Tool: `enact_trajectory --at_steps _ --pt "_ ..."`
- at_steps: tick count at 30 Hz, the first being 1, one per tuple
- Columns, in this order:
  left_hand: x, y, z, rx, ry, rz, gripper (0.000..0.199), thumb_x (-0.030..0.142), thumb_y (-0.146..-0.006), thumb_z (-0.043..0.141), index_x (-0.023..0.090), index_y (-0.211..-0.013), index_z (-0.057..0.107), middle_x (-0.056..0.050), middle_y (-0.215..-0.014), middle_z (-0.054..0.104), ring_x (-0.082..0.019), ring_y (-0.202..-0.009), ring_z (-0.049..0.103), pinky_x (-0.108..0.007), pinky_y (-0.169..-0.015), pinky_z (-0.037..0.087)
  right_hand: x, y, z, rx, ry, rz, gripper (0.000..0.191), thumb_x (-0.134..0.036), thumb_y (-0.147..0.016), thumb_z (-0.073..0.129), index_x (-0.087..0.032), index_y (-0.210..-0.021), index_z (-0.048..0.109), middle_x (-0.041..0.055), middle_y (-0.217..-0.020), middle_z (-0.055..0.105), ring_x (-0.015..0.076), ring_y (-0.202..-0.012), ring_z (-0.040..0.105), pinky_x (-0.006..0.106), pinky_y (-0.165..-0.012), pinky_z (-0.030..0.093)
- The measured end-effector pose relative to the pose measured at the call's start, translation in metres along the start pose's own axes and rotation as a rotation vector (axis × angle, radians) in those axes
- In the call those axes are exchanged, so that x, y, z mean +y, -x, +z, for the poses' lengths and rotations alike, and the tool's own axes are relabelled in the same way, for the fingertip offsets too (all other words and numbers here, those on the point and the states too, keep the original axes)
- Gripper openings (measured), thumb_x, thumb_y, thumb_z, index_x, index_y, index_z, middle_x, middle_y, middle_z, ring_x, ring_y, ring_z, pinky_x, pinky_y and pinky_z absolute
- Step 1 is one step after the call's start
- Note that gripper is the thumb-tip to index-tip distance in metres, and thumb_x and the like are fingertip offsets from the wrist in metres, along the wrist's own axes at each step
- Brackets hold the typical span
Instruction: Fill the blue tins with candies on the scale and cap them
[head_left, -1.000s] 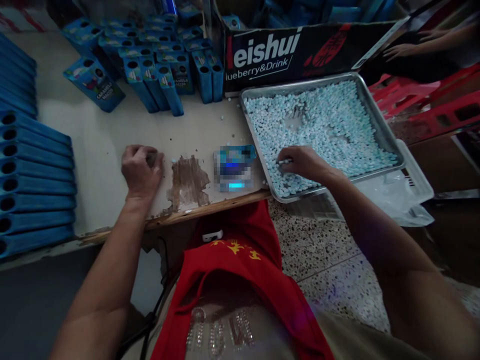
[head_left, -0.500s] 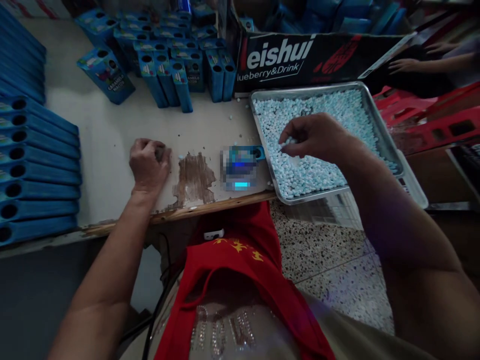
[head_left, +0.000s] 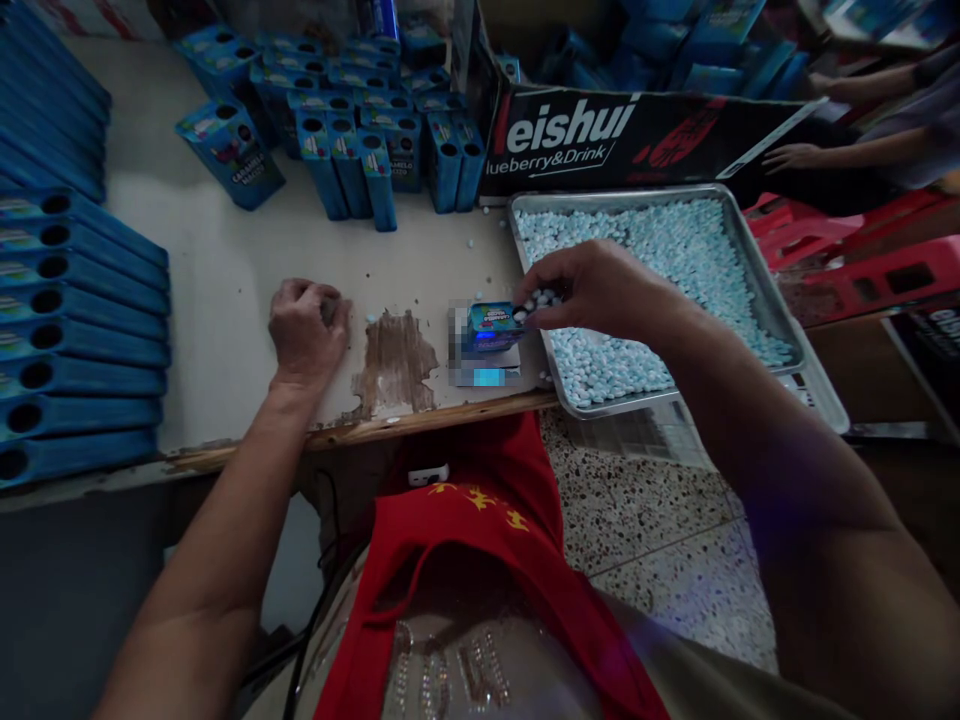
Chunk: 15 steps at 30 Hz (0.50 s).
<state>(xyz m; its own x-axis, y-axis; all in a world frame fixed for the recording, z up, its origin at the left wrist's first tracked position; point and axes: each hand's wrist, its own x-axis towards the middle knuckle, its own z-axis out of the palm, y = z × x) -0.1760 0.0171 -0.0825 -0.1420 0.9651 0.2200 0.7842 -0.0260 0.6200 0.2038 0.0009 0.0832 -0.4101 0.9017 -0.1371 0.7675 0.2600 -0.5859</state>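
My right hand (head_left: 592, 290) pinches a small cluster of pale blue and white candies (head_left: 544, 298) at the round opening of a blue candy box (head_left: 495, 325). That box sits over a small device with a lit cyan display (head_left: 489, 377), partly pixelated. Beneath my right hand lies a metal tray (head_left: 592, 410) spread with the same candies. My left hand (head_left: 309, 325) rests on the tabletop to the left of a worn brown patch, its fingers curled closed; whatever they may hold is hidden.
Upright blue boxes (head_left: 337, 160) crowd the back of the table (head_left: 225, 270), and rows of open boxes (head_left: 82, 330) line the left. A black carton (head_left: 645, 135) full of blue boxes stands behind the tray. At right, another person's hand (head_left: 791, 157) shows near red stools (head_left: 892, 275).
My right hand has moved left from the tray to the box's opening, carrying candies. My left hand keeps its curled pose on the table. The whole view has shifted slightly.
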Motion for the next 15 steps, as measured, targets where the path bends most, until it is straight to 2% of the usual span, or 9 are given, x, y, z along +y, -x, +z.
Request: enact_trajectory --at_steps 5,8,11,13,15 --pt "0.012 0.003 -0.007 -0.056 0.059 -0.039 0.043 0.064 -0.091 0.068 0.025 -0.104 0.076 -0.011 -0.127 0.072 -0.040 -0.140 0.060 -0.060 -0.120 0.041 -0.005 0.001 0.001 0.019 -0.049 0.040 0.015 -0.029 -0.080 0.097 -0.025 -0.093 0.090 0.0002 -0.083 0.076 0.0188 -0.079 0.067 0.033 -0.075 0.050" --pt "0.014 0.003 -0.008 -0.053 0.052 -0.042 0.044 0.063 -0.089 0.068 0.023 -0.104 0.076 -0.013 -0.131 0.072 -0.039 -0.138 0.062 -0.060 -0.120 0.040 0.000 0.004 0.001 0.096 -0.231 0.090 0.016 -0.032 -0.081 0.098 -0.024 -0.090 0.087 0.0015 -0.080 0.074 0.0206 -0.081 0.070 0.035 -0.077 0.057" --pt "0.014 0.003 -0.007 -0.046 0.016 -0.030 0.045 0.061 -0.091 0.064 0.021 -0.107 0.077 -0.017 -0.135 0.072 -0.037 -0.137 0.064 -0.058 -0.119 0.041 0.026 0.011 -0.001 0.317 -0.562 0.156 0.021 -0.036 -0.082 0.096 -0.026 -0.097 0.083 0.0021 -0.091 0.077 0.0212 -0.089 0.074 0.036 -0.084 0.065" --pt "0.015 0.004 -0.008 -0.055 0.010 -0.026 0.047 0.064 -0.092 0.062 0.022 -0.108 0.077 -0.016 -0.137 0.072 -0.038 -0.139 0.064 -0.057 -0.119 0.040 0.056 0.019 0.000 0.474 -0.768 0.248 0.021 -0.036 -0.084 0.091 -0.029 -0.099 0.078 0.0030 -0.103 0.078 0.0227 -0.100 0.076 0.037 -0.088 0.069" --pt "0.017 0.004 -0.010 -0.066 0.017 -0.035 0.051 0.069 -0.092 0.062 0.023 -0.107 0.077 -0.014 -0.137 0.073 -0.039 -0.141 0.063 -0.057 -0.119 0.039 0.089 0.031 0.007 0.571 -0.886 0.387 0.017 -0.035 -0.087 0.086 -0.030 -0.095 0.071 0.0041 -0.107 0.077 0.0252 -0.111 0.077 0.038 -0.088 0.071"
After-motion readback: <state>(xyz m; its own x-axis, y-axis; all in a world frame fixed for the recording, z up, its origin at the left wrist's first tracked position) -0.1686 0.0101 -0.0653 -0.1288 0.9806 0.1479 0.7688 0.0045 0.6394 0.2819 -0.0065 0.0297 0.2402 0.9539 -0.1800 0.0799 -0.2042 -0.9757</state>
